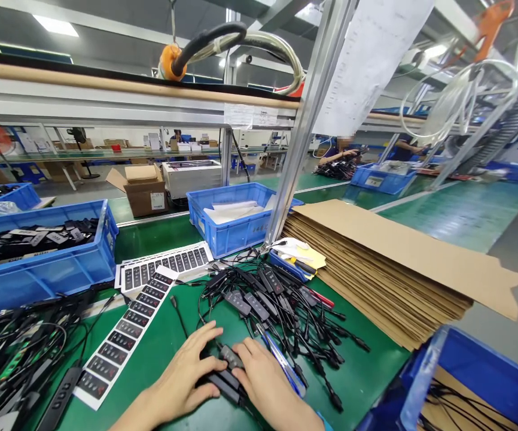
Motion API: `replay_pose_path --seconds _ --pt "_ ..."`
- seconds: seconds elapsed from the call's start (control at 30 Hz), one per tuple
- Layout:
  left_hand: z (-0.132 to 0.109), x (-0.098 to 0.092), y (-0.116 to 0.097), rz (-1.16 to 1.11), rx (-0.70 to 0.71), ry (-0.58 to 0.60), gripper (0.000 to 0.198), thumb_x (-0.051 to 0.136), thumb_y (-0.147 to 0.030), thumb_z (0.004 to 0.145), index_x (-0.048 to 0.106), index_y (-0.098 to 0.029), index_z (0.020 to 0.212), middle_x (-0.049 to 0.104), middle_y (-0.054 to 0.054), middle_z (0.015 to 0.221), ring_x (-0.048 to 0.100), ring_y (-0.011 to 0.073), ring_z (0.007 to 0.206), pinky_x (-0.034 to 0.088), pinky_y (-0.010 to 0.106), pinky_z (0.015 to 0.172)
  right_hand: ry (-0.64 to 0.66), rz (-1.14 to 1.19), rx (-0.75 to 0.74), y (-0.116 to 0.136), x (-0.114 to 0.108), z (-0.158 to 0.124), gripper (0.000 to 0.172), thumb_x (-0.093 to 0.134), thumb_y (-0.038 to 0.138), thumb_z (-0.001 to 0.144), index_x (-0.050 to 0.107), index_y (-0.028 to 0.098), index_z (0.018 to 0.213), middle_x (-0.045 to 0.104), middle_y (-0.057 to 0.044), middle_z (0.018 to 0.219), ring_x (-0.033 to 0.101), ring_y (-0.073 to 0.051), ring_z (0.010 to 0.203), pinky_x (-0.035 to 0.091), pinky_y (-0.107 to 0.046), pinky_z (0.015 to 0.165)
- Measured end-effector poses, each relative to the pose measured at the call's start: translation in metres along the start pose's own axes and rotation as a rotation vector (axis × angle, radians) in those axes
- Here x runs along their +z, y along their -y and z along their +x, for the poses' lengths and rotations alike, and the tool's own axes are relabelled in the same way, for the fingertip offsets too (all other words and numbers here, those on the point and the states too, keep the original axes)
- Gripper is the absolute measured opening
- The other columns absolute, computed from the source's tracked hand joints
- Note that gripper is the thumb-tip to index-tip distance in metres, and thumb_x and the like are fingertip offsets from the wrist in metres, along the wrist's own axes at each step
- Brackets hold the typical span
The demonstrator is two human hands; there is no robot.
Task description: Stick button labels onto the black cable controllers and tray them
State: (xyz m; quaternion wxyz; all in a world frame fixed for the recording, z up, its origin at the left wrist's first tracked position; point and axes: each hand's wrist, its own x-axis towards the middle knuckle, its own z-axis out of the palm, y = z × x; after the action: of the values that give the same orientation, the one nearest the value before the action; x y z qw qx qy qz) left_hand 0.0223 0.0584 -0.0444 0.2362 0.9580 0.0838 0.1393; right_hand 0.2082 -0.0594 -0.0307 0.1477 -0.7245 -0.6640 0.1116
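My right hand (pixel 265 378) is bent over a small black cable controller (pixel 231 358) with a button label on its face, pressing it with the fingertips. More black controllers (pixel 223 386) lie under and beside it on the green bench. My left hand (pixel 185 374) has its fingers spread, with fingertips beside the same controllers. Just left of it lies a strip of black button labels (pixel 124 335) on white backing. Beyond my hands is a tangled pile of labelled controllers with cables (pixel 259 299). A blue-and-silver tool (pixel 283 359) sits right of my right hand, its kind unclear.
Cables and unlabelled controllers (pixel 26 353) heap at the left, below a blue bin (pixel 61 263) of black parts. A blue tray (pixel 227 239) holds white sheets. Stacked cardboard (pixel 375 257) and another blue bin (pixel 478 359) stand at right. A metal post (pixel 304 120) rises behind the pile.
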Motion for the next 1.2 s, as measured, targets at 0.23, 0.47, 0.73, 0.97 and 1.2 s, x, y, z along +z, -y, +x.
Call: replay_pose_path --seconds 0.23,0.47,0.73,0.97,1.2 --pt "-0.003 -0.004 -0.007 -0.056 -0.007 0.086 0.045 0.051 -0.038 0.095 0.038 -0.021 0.135 0.05 0.014 0.14 0.044 0.026 0.132 0.032 0.049 0.115 -0.108 0.134 -0.096 -0.006 -0.014 0.044 0.023 0.046 0.008 0.094 0.064 0.018 0.104 0.066 -0.007 0.097 0.063 -0.021 0.09 0.052 -0.031 0.08" --pt "-0.003 0.006 -0.009 0.12 -0.069 0.078 0.069 0.052 -0.016 0.09 0.02 -0.026 0.151 0.01 0.016 0.162 0.015 0.0366 0.147 0.029 0.059 0.114 -0.171 -0.2 0.024 -0.015 -0.011 0.065 0.027 0.057 0.006 0.083 0.063 0.015 0.108 0.065 -0.014 0.104 0.06 -0.031 0.098 0.051 -0.045 0.086" --pt "-0.003 -0.001 -0.011 0.049 -0.066 0.136 0.048 0.05 -0.031 0.093 0.039 -0.014 0.137 0.014 0.019 0.161 0.007 0.0315 0.148 0.017 0.058 0.119 0.154 0.049 -0.322 -0.013 -0.032 0.054 0.03 0.05 0.008 0.085 0.068 0.021 0.106 0.072 -0.003 0.093 0.067 -0.019 0.088 0.051 -0.025 0.078" --pt "0.0 -0.003 -0.009 0.026 -0.096 0.139 0.067 0.053 -0.038 0.09 0.024 -0.021 0.148 0.038 0.017 0.149 0.024 0.0334 0.144 0.018 0.06 0.118 -0.074 -0.026 -0.338 -0.01 -0.034 0.167 0.039 0.048 -0.002 0.078 0.065 0.016 0.107 0.065 -0.014 0.107 0.058 -0.025 0.104 0.048 -0.036 0.088" --pt "-0.001 0.003 -0.003 0.036 -0.072 0.167 0.076 0.055 -0.034 0.09 0.014 -0.025 0.153 0.025 0.016 0.158 0.021 0.0348 0.145 0.026 0.055 0.117 -0.456 0.212 -0.192 -0.026 -0.077 0.169 0.026 0.043 0.016 0.089 0.054 0.016 0.113 0.063 -0.011 0.102 0.061 -0.022 0.089 0.053 -0.038 0.083"
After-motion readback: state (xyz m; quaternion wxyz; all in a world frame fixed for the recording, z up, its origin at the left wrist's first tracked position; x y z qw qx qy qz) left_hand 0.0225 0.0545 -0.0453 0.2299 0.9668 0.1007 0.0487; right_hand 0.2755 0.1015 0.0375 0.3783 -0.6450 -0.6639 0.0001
